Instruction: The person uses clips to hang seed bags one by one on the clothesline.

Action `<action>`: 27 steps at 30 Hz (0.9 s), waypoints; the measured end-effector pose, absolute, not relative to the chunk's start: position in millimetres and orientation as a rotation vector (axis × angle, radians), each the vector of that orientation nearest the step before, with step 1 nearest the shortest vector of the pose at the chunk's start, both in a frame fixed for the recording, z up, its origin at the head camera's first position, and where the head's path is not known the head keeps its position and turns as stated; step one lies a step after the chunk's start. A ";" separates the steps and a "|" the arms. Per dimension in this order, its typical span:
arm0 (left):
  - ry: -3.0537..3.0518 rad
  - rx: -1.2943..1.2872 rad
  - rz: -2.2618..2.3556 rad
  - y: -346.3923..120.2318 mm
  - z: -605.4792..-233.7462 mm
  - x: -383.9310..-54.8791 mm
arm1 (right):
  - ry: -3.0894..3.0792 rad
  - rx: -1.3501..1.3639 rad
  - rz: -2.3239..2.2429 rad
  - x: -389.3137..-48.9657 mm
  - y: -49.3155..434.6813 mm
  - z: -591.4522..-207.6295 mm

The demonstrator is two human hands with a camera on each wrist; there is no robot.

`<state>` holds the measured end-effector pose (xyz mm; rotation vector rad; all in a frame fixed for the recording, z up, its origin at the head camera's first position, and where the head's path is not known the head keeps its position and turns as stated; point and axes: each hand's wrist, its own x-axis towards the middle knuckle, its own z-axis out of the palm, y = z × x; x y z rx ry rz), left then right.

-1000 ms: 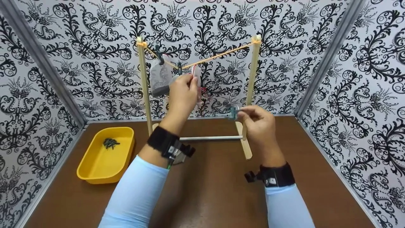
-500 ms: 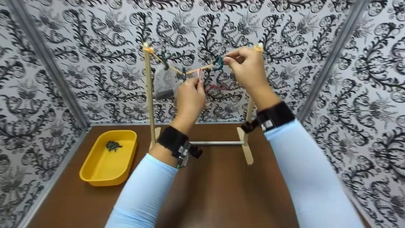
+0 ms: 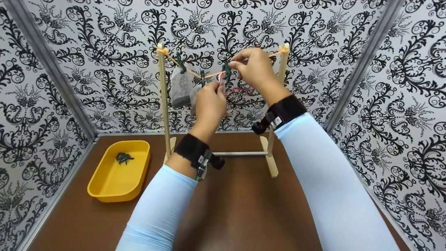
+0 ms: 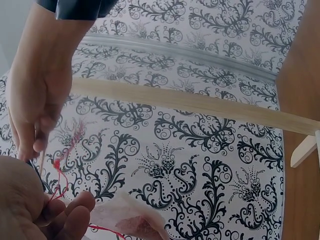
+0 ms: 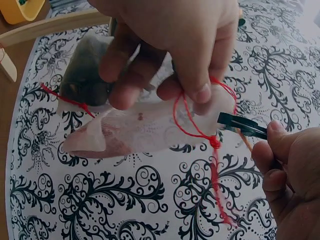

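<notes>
My left hand [image 3: 210, 106] pinches the top of a small white mesh drawstring pouch [image 5: 145, 127] at an orange cord [image 3: 213, 75]. Its red drawstring [image 5: 215, 145] dangles loose, and something reddish shows through the lower end. From the right, my right hand [image 3: 254, 68] holds a dark green clothespin [image 5: 242, 124] between thumb and fingers, its tip close to the pouch top and cord. Whether the clothespin touches them I cannot tell. Farther left, another pouch [image 3: 181, 87] with dark contents hangs under a green clothespin [image 3: 180, 62]. A second clipped pouch [image 3: 194, 94] is partly behind my left hand.
Two wooden posts [image 3: 163, 97] carry the sagging cord, joined low down by a pale rod [image 3: 240, 153]. A yellow tray [image 3: 116, 184] with a heap of green clothespins [image 3: 123, 158] stands left on the brown table [image 3: 240, 209]. Patterned walls [image 3: 393, 87] enclose the back and sides.
My right hand has risen from beside the right post's lower part to the cord, then moved left with the clothespin toward the pouch top. My left hand keeps its pinch on the pouch.
</notes>
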<state>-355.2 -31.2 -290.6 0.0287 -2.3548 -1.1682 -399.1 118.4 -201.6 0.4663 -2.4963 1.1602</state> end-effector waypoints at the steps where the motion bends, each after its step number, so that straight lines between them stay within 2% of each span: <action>1: -2.353 0.029 -1.162 -31.1 -290.5 -355.5 | -2.508 0.468 1.162 -398.8 118.0 -201.9; 16: -2.376 0.040 -1.089 -33.8 -298.7 -350.8 | -2.744 0.714 0.937 -389.6 130.0 -205.8; 21: -2.284 -0.073 -1.138 -38.2 -311.6 -342.2 | -2.581 0.744 1.080 -382.8 144.3 -224.5; 27: -2.274 -0.115 -1.121 -56.5 -335.5 -322.8 | -2.541 0.679 1.236 -368.4 176.0 -265.3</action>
